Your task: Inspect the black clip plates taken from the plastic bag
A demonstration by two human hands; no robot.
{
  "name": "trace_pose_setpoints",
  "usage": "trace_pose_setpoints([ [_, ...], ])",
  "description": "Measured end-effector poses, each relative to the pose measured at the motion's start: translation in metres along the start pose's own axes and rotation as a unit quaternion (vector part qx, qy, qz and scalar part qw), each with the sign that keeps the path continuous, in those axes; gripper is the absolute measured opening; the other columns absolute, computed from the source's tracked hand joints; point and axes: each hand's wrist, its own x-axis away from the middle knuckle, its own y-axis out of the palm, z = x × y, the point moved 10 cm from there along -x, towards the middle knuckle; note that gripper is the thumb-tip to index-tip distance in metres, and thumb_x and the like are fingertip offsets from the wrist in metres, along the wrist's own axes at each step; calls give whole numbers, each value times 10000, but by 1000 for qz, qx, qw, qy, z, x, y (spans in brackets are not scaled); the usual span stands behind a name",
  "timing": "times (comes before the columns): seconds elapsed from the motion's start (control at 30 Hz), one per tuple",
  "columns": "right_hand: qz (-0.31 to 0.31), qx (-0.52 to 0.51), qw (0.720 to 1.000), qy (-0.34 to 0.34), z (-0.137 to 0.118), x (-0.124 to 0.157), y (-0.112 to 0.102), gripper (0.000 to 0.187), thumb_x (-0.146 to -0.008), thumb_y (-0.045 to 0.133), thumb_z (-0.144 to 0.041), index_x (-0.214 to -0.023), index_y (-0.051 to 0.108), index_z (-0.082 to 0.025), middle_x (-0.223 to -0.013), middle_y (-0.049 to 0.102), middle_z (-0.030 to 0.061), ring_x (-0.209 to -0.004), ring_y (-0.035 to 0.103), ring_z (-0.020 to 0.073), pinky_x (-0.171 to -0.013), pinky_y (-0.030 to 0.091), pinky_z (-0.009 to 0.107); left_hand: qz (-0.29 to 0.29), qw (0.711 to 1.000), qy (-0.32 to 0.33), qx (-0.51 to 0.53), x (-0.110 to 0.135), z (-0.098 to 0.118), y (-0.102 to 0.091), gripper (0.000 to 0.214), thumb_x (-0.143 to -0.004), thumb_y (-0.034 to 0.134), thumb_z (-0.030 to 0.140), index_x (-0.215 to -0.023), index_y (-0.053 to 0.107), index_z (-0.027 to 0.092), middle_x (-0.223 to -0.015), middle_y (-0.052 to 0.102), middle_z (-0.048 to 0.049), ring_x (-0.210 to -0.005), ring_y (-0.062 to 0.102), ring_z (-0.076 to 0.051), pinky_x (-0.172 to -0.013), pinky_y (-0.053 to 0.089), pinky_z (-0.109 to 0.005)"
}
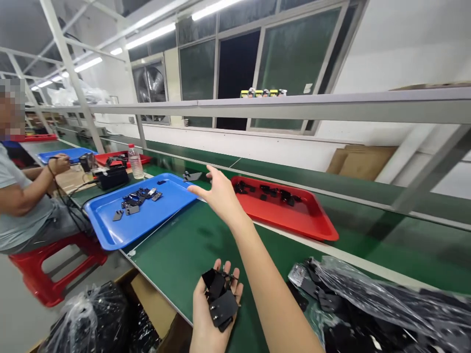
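My left hand point(211, 309), palm up near the bench's front edge, cups a small pile of flat black plastic parts point(223, 308) with its fingers curled around them. My right hand point(219, 193) reaches out above the bench between the two trays, thumb and forefinger spread apart, and nothing shows between them. Just beyond its fingertips is a blurred dark part point(192, 176) by the blue tray's far right corner; whether it is in the air or resting there I cannot tell. Several similar black parts point(138, 197) lie scattered in the blue tray point(106, 238).
A red tray point(312, 223) holds black parts along its far side. Plastic bags of black parts point(353, 304) lie at the right. A bottle point(135, 163) stands behind the blue tray. At the left a co-worker point(29, 196) sits on a red stool point(44, 277). Below is a carton point(152, 306).
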Motion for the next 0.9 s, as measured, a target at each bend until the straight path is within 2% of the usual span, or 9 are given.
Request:
trace_pose_setpoints([
  [0.07, -24, 47, 998, -23, -14, -6, 13, 784, -718, 618, -378, -1364, 288, -80, -1283, 360, 128, -1185, 305, 278, -983, 269, 435, 1, 1000, 3, 1, 1, 5, 2, 435, -695, 514, 322, -1125, 463, 294, -1102, 553, 7, -964, 569, -116, -802, 474, -232],
  [0.17, -108, 83, 990, -38, -12, 35, 24, 497, -772, 543, -368, -1229, 480, -182, -1164, 473, 38, -1087, 406, 207, -934, 328, 362, 2, 1000, 9, -3, 0, 9, 4, 350, -689, 518, 351, -1019, 490, 241, -883, 589, -13, -802, 582, -102, -734, 458, -232],
  [0.23, -225, 140, 963, 36, 18, 77, 37, 426, -750, 541, -378, -1143, 547, -212, -1108, 502, 25, -1054, 422, 212, -875, 352, 334, 8, 1000, 20, -6, -1, 10, 4, 258, -685, 521, 365, -868, 474, 189, -729, 556, 6, -712, 567, -97, -683, 441, -223],
  [0.33, -288, 154, 940, 101, 53, 121, 42, 369, -726, 511, -273, -1081, 584, -204, -1055, 519, 33, -1038, 434, 198, -800, 364, 273, 4, 1000, 23, -10, -2, 5, 5, 210, -672, 527, 319, -755, 413, 164, -605, 484, 23, -677, 557, -86, -656, 406, -182],
  [0.53, -218, 89, 967, 98, 87, 137, 37, 199, -739, 417, -143, -819, 597, -175, -867, 544, 30, -925, 419, 149, -780, 323, 256, -6, 1000, -21, -19, 4, -19, 7, 277, -666, 547, 387, -825, 466, 175, -684, 543, 5, -697, 565, -84, -716, 417, -175],
  [0.63, -181, 66, 975, 108, 97, 141, 21, 133, -747, 436, -158, -703, 561, -149, -799, 534, 33, -843, 424, 144, -741, 316, 264, 0, 998, -49, -32, 8, -34, 7, 287, -670, 548, 393, -854, 477, 185, -708, 563, 14, -668, 565, -87, -743, 436, -202],
  [0.73, -132, 23, 981, 138, 106, 146, -1, 180, -773, 463, -234, -657, 565, -143, -798, 529, 40, -788, 452, 140, -704, 337, 256, -12, 995, -68, -76, 9, -47, 9, 291, -672, 537, 415, -823, 483, 173, -674, 552, 18, -587, 531, -69, -742, 448, -228],
  [0.8, -81, -31, 982, 170, 115, 151, -17, 260, -793, 471, -329, -668, 590, -135, -801, 523, 48, -717, 474, 124, -633, 358, 237, -20, 992, -73, -97, 9, -53, 9, 306, -663, 547, 424, -859, 510, 191, -775, 580, 17, -657, 553, -63, -740, 452, -208],
  [0.9, 5, -144, 964, 225, 133, 163, -33, 384, -779, 486, -472, -749, 593, -105, -746, 481, 56, -605, 461, 96, -498, 346, 205, -31, 990, -84, -113, 10, -59, 8, 374, -659, 554, 429, -997, 518, 273, -1097, 552, 36, -916, 578, -103, -703, 457, -163],
])
